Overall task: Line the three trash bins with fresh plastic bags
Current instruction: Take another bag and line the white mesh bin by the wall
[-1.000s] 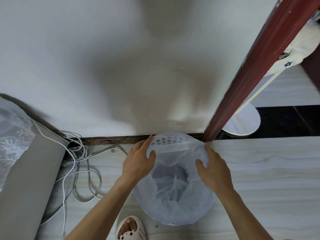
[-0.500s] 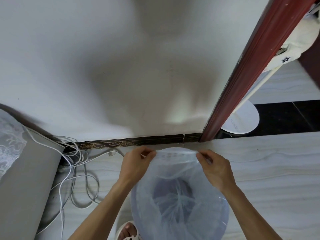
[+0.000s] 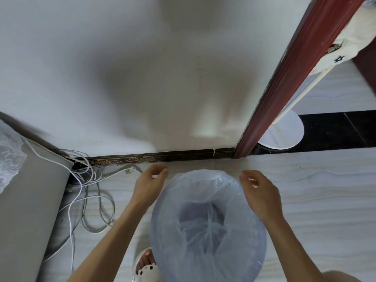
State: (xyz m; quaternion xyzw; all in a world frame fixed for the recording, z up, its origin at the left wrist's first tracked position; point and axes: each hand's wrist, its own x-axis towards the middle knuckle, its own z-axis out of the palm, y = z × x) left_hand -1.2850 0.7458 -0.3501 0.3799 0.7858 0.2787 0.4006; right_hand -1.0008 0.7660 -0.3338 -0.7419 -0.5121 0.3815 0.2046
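Observation:
A round pale blue trash bin (image 3: 240,267) stands on the floor below me, seen from above. A clear plastic bag (image 3: 205,224) hangs inside it, its mouth spread over the far rim. My left hand (image 3: 149,186) is at the far left of the rim, thumb and fingers curled together at the bag's edge. At the far right of the rim, my right hand (image 3: 261,193) pinches the bag's edge in curled fingers, its palm over the rim. The bin's near edge runs out of the frame.
A white wall with a dark patterned skirting (image 3: 154,159) rises just behind the bin. A red door frame (image 3: 284,86) stands at the right, with a white round fan base (image 3: 282,131) beyond it. Tangled white cables (image 3: 89,192) lie left, beside grey furniture (image 3: 26,200). My slippered foot (image 3: 145,265) is near the bin.
The bin has come closer and now stands upright under me. My hands moved from its sides to the far rim, then spread apart, drawing the bag's mouth over the rim.

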